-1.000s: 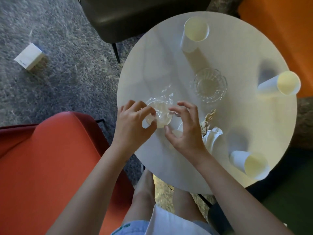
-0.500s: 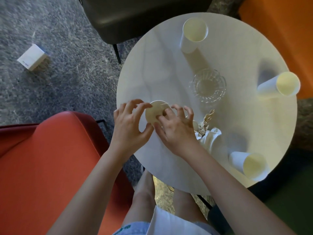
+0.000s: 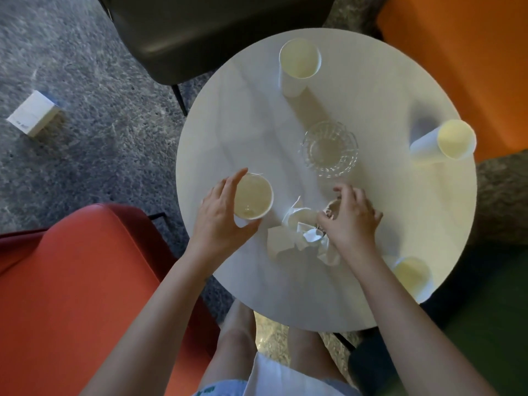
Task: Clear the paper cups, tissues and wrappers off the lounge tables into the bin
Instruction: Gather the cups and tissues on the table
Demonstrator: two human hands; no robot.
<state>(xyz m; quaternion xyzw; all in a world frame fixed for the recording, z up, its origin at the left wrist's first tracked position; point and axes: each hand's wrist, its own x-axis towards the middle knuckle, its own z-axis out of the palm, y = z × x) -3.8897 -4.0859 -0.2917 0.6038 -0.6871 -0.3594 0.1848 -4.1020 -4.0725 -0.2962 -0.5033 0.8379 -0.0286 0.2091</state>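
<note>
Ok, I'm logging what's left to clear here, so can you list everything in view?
paper cups: 4, white, cream inside; far edge, right edge, near-right edge, one held at the left edge
crumpled tissues and wrappers: 1 pile, white with a brown bit, near side of the table
glass bowl: 1, clear, table centre
table: 1, white, round
small box: 1, white, on the grey carpet, far left
seats: dark, far; red, near-left; orange, far-right; dark green, near-right
left hand: grips the left-edge cup
right hand: fingers curled, pinching into the pile
</note>
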